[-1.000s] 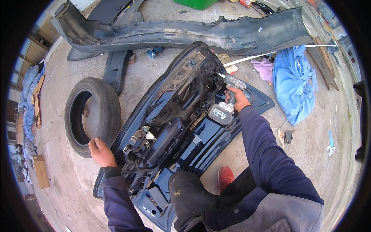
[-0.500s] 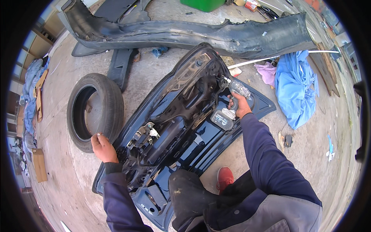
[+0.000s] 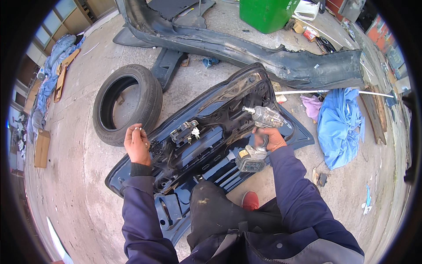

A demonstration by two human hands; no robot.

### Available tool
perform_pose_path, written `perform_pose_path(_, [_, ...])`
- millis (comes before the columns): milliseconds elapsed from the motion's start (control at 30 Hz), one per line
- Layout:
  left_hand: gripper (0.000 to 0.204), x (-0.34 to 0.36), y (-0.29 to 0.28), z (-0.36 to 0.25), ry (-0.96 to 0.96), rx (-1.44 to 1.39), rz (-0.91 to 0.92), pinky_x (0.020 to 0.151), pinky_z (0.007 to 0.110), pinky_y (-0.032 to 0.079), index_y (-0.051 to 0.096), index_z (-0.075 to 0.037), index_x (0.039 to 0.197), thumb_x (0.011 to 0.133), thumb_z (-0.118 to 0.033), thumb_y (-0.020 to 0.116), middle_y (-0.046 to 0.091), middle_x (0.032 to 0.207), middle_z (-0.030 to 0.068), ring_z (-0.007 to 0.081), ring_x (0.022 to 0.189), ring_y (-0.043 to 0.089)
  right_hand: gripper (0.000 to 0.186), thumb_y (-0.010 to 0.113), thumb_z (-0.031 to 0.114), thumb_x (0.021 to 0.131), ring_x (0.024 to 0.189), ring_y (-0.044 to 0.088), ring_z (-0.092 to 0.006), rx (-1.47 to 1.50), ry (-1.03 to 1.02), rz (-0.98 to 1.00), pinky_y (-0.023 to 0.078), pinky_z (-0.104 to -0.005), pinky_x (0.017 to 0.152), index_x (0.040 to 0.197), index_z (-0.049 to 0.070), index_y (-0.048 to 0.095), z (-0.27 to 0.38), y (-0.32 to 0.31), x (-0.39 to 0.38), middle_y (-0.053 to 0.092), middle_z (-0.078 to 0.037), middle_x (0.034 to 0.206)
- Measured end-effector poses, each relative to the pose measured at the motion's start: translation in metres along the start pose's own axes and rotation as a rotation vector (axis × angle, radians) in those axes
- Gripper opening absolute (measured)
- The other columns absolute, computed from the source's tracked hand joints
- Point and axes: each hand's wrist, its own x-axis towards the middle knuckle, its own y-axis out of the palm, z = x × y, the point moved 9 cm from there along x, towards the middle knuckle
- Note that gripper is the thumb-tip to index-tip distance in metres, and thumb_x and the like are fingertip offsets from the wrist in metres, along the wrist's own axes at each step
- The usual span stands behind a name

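Observation:
My right hand [image 3: 273, 140] is wrapped round the handle of a cordless impact wrench [image 3: 268, 118], its battery hanging below and its socket end pointing left. The wrench is above a dark blue car trunk lid [image 3: 206, 108] lying inner side up on the ground. My left hand [image 3: 137, 147] is raised by the lid's left edge, thumb and fingertips pinched; a tiny pale spot shows there, too small to name. A metal latch [image 3: 186, 133] with a white part sits on the lid. My knee [image 3: 206, 198] is at the lid's near edge.
A tyre [image 3: 151, 99] lies left of the lid. Beyond it stretches a long black bumper cover [image 3: 263, 57], with a green bin [image 3: 266, 17] behind. Blue cloth [image 3: 338, 127] and a white rod [image 3: 373, 93] are at the right. A cardboard box [image 3: 42, 149] stands far left.
The wrench has come away from the lid's far right part, where its socket was at the metalwork. My left hand has risen, still pinched. The whole view has shifted.

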Motion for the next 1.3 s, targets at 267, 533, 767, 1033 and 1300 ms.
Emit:
perform_pose_path(267, [0.035, -0.214, 0.035, 0.057, -0.57, -0.475, 0.17, 0.046, 0.024, 0.033, 0.061, -0.008, 0.116, 0.117, -0.04, 0.049, 0.059, 0.086, 0.0023, 0.0079, 0.056, 0.044, 0.026, 0.079, 0.003, 0.088, 0.067, 0.069, -0.0148, -0.386, 0.203, 0.252, 0.053, -0.0291, 0.059, 0.112, -0.005, 0.074, -0.072, 0.162, -0.044, 0.076, -0.01, 0.091])
perform_pose_path(533, [0.02, -0.279, -0.003, 0.061, -0.492, -0.405, 0.16, 0.052, 0.025, 0.04, 0.063, -0.009, 0.116, 0.112, -0.029, 0.061, 0.058, 0.087, 0.0009, 0.008, 0.065, 0.05, 0.049, 0.093, 0.009, 0.078, 0.07, 0.066, -0.01, -0.648, 0.261, 0.255, 0.052, -0.0283, 0.06, 0.123, 0.005, 0.074, -0.137, 0.209, -0.094, 0.076, -0.002, 0.094])
perform_pose_path(767, [0.019, -0.285, -0.025, 0.061, -0.455, -0.55, 0.118, 0.057, 0.027, 0.044, 0.067, -0.007, 0.117, 0.111, -0.025, 0.065, 0.062, 0.09, 0.0021, 0.0088, 0.066, 0.052, 0.056, 0.094, 0.009, 0.077, 0.071, 0.065, -0.0094, -0.709, 0.195, 0.217, 0.052, -0.0283, 0.06, 0.128, 0.006, 0.073, -0.135, 0.218, -0.106, 0.077, -0.001, 0.095])
perform_pose_path(1033, [0.019, -0.286, -0.04, 0.075, -0.481, -0.657, 0.056, 0.058, 0.026, 0.043, 0.065, -0.007, 0.112, 0.112, -0.026, 0.062, 0.061, 0.09, 0.0013, 0.0086, 0.067, 0.051, 0.052, 0.094, 0.008, 0.077, 0.07, 0.066, -0.0104, -0.715, 0.222, 0.21, 0.052, -0.0281, 0.06, 0.125, 0.005, 0.073, -0.139, 0.224, -0.108, 0.077, -0.002, 0.092])
perform_pose_path(1300, [0.018, -0.287, -0.06, 0.082, -0.484, -0.659, 0.024, 0.061, 0.027, 0.043, 0.063, -0.008, 0.112, 0.111, -0.025, 0.059, 0.062, 0.094, 0.0028, 0.0104, 0.071, 0.053, 0.041, 0.092, 0.007, 0.079, 0.071, 0.068, -0.0113, -0.673, 0.26, 0.193, 0.053, -0.028, 0.06, 0.117, 0.003, 0.075, -0.144, 0.223, -0.103, 0.076, -0.004, 0.087])
